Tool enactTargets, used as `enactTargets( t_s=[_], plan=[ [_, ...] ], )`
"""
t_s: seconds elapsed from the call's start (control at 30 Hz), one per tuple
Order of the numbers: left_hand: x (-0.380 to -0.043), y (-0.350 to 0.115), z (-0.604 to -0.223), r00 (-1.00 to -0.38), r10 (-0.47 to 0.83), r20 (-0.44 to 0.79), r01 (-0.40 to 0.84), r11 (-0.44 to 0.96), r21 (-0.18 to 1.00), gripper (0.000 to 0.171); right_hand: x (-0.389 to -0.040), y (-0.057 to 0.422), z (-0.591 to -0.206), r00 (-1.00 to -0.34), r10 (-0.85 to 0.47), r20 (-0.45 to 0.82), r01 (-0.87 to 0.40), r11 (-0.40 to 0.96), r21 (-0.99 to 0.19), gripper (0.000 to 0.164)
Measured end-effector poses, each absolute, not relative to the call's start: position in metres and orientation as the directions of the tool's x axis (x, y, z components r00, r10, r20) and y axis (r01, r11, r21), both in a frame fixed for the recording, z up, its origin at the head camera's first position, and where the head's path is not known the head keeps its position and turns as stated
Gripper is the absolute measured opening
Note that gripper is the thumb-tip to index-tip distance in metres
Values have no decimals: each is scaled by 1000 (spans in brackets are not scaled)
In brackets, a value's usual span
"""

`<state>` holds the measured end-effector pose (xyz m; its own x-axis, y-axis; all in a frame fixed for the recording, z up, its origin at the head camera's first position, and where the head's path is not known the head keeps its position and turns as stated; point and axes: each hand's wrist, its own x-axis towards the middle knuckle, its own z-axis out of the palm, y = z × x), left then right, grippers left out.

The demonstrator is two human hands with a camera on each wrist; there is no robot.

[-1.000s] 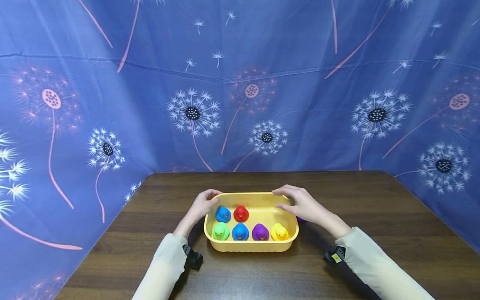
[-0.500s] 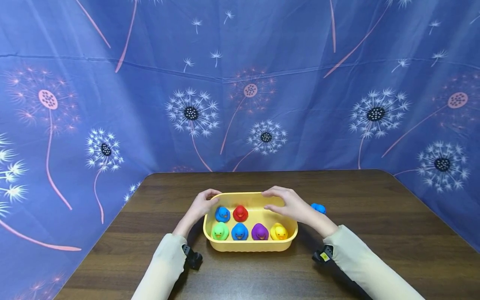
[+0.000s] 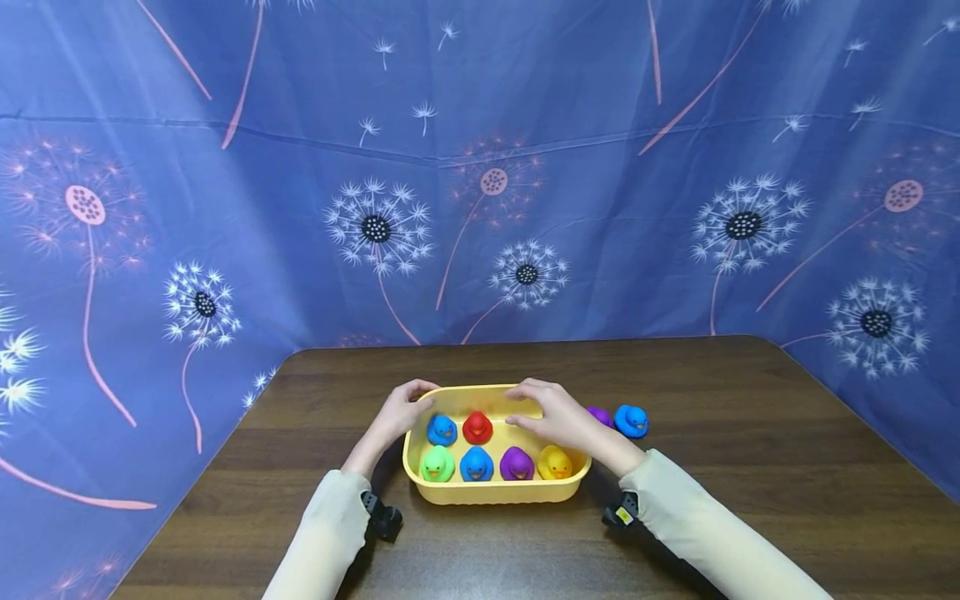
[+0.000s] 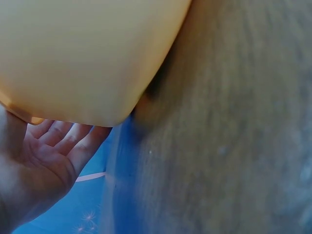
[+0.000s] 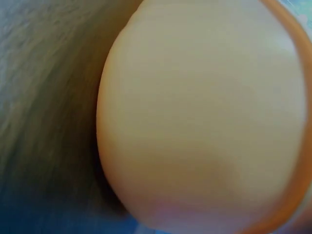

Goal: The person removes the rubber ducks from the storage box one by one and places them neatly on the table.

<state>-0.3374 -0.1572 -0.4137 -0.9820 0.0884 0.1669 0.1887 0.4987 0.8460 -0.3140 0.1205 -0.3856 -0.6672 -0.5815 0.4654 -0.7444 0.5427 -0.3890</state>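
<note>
A yellow tub (image 3: 498,493) with rubber ducks in it stands on the table. My left hand (image 3: 399,417) grips its left end by the rim; in the left wrist view the fingers (image 4: 73,141) lie behind the tub's wall. The right hand (image 3: 553,415) reaches over the tub's right part, fingertips right at the back rim and thumb over the inside. Only tub wall shows between thumb and fingers. Behind stand a blue duck (image 3: 442,431) and a red duck (image 3: 477,428); in front, a green duck (image 3: 438,464), a blue duck (image 3: 476,465), a purple duck (image 3: 517,464) and a yellow duck (image 3: 555,463).
Outside the tub, beyond the right wrist, a purple duck (image 3: 599,415) sits partly hidden beside another blue duck (image 3: 632,422). The wooden table (image 3: 720,392) ends at a blue curtain (image 3: 622,233) with a dandelion pattern.
My right hand has moved left over the tub, uncovering the blue duck and part of the purple duck on the table at the right. The left hand keeps its hold; the ducks inside stay put.
</note>
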Motion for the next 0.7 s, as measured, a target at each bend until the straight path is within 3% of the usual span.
enactTargets(
  t_s=[0.27,0.7],
  plan=[
    [-337,-159,-415,-984,93,155,181,496,849,21,-312,104,-387,-658,-616,433,-753,545,-369,38],
    [-336,-157,-414,-981,88,170,191,492,849,21,-313,82,-391,-669,-634,388,-739,508,-444,36]
  ],
)
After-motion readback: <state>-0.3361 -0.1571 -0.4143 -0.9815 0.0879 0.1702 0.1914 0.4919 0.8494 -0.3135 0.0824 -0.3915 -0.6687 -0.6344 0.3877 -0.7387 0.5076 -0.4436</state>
